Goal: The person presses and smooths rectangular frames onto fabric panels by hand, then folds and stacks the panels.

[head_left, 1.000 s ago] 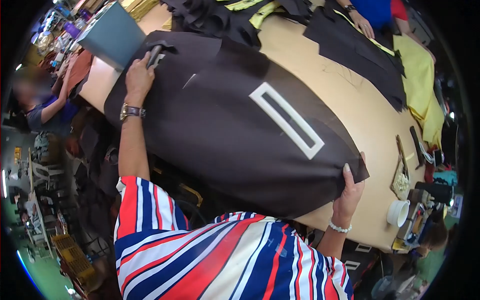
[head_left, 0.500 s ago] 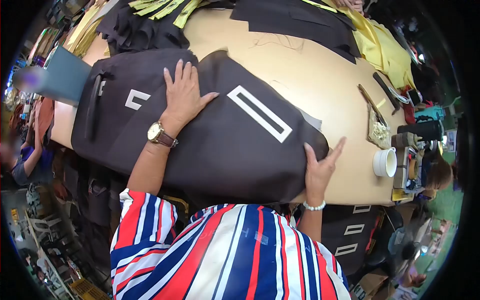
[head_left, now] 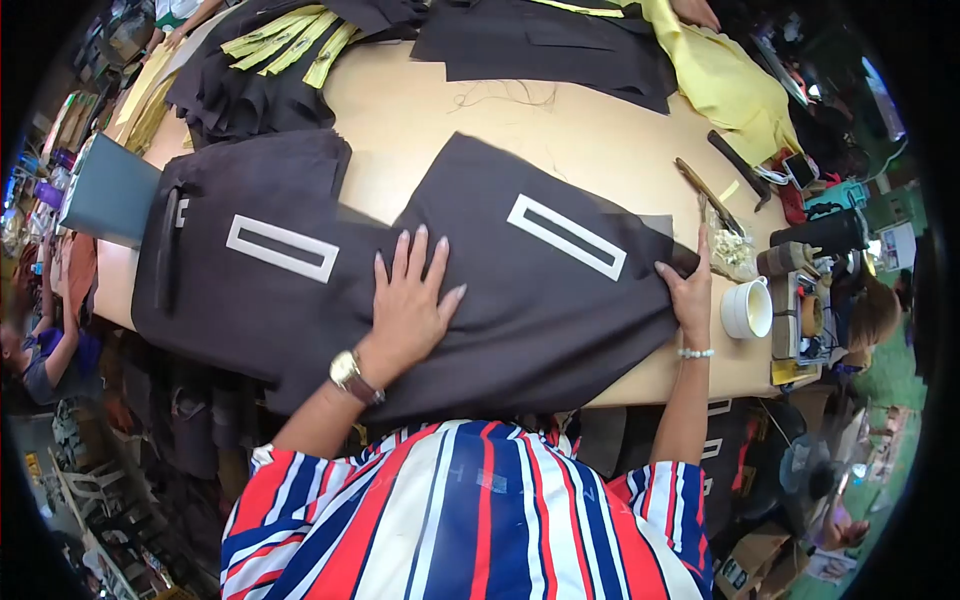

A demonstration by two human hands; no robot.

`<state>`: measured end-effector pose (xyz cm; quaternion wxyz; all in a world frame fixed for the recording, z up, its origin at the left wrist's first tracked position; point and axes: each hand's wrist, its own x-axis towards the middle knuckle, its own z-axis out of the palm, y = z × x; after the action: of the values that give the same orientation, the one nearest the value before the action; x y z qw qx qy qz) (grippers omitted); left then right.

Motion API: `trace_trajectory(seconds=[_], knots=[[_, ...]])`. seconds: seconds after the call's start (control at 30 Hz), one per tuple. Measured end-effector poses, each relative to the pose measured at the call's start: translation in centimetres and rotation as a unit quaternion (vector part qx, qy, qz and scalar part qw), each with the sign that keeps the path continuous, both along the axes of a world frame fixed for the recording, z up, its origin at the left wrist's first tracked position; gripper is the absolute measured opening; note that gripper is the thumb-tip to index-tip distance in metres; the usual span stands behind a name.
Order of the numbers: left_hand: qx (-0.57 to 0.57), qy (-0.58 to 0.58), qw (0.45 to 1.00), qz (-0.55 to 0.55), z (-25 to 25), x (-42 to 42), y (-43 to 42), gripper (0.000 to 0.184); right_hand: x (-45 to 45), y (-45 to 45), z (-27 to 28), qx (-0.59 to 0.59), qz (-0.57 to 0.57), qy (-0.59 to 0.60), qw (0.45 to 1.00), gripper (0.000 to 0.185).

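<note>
A dark fabric panel [head_left: 470, 330] with a white rectangular frame [head_left: 567, 237] on it lies over the near side of the table. My left hand [head_left: 410, 315] rests flat on the panel, fingers spread. At the panel's right edge is my right hand [head_left: 690, 290], its thumb against the cloth and its fingers stretched out past the edge. Further left, another dark fabric piece [head_left: 240, 180] bears a second white frame [head_left: 283, 248]. A dark, slim bar-like tool [head_left: 168, 250] lies on that cloth.
On the right stand a white mug [head_left: 746, 308], scissors [head_left: 705, 190] and a bag of small pale bits [head_left: 730, 250]. A grey-blue box [head_left: 110, 190] is at the left. Yellow cloth [head_left: 720, 85] and dark pieces with yellow strips [head_left: 290, 40] lie at the back. Other people's hands show at the edges.
The dark panel has shifted right across the table, with both hands moving right. The left white frame, partly covered before, now shows whole. The camera view has shifted a little.
</note>
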<state>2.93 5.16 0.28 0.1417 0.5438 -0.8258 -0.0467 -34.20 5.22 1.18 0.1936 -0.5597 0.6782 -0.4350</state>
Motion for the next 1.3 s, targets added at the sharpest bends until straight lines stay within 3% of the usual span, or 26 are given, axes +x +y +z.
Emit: trace_trajectory(seconds=[0.17, 0.3, 0.4, 0.5, 0.57, 0.67, 0.73, 0.8, 0.83, 0.9, 1.0, 1.1, 1.2, 1.23, 1.3], knots=[[0.058, 0.013, 0.997, 0.055, 2.4, -0.4, 4.3, 0.060, 1.9, 1.6, 0.2, -0.018, -0.129, 0.030, 0.991, 0.090], [0.042, 0.091, 0.990, 0.099, 3.8, 1.1, 5.1, 0.063, 6.2, 7.4, 1.6, -0.035, -0.238, -0.107, 0.965, 0.093], [0.042, 0.109, 0.981, 0.154, 3.7, 1.8, 3.6, 0.063, 9.4, 11.9, 1.1, 0.016, -0.275, -0.036, 0.961, 0.091], [-0.055, 0.078, 0.986, 0.136, 2.9, 3.0, 2.0, 0.060, 11.5, 13.5, 3.6, 0.122, -0.280, -0.234, 0.923, 0.088], [-0.155, 0.058, 0.975, 0.148, 3.3, 4.4, 1.1, 0.051, 10.9, 13.8, 2.0, 0.081, -0.291, -0.137, 0.943, 0.086], [-0.221, 0.179, 0.939, 0.193, 4.3, 7.3, 1.1, 0.037, 10.2, 12.1, 0.6, 0.014, -0.291, -0.063, 0.955, 0.084], [-0.181, 0.317, 0.915, 0.174, 5.4, 8.3, 1.6, 0.026, 9.4, 10.3, -0.1, 0.002, -0.284, -0.012, 0.959, 0.082], [-0.025, 0.582, 0.801, 0.139, 6.4, 9.6, 2.6, 0.023, 8.1, 9.0, -0.9, -0.003, -0.276, 0.028, 0.961, 0.082], [-0.054, 0.599, 0.789, 0.129, 7.0, 10.6, 2.9, 0.021, 7.8, 8.6, -0.7, 0.002, -0.271, 0.034, 0.962, 0.082], [-0.140, 0.517, 0.816, 0.219, 8.0, 13.7, 2.1, 0.019, 7.0, 8.3, -1.2, -0.015, -0.258, 0.035, 0.965, 0.078], [-0.304, 0.219, 0.867, 0.328, 7.2, 20.9, -1.5, 0.020, 7.1, 8.4, -1.4, -0.033, -0.252, 0.052, 0.966, 0.075], [-0.287, 0.096, 0.865, 0.400, 5.3, 27.0, -4.6, 0.029, 7.2, 8.8, -1.2, -0.015, -0.261, 0.054, 0.964, 0.076], [-0.190, 0.107, 0.881, 0.421, 5.3, 27.9, -6.4, 0.047, 7.1, 9.0, -1.7, -0.006, -0.271, 0.058, 0.961, 0.075], [-0.190, 0.044, 0.887, 0.418, 5.0, 28.4, -7.3, 0.056, 7.0, 9.0, -1.8, -0.005, -0.272, 0.065, 0.960, 0.075], [-0.126, 0.071, 0.898, 0.415, 5.0, 29.1, -8.8, 0.057, 7.0, 9.0, -1.9, 0.000, -0.270, 0.075, 0.960, 0.075]])
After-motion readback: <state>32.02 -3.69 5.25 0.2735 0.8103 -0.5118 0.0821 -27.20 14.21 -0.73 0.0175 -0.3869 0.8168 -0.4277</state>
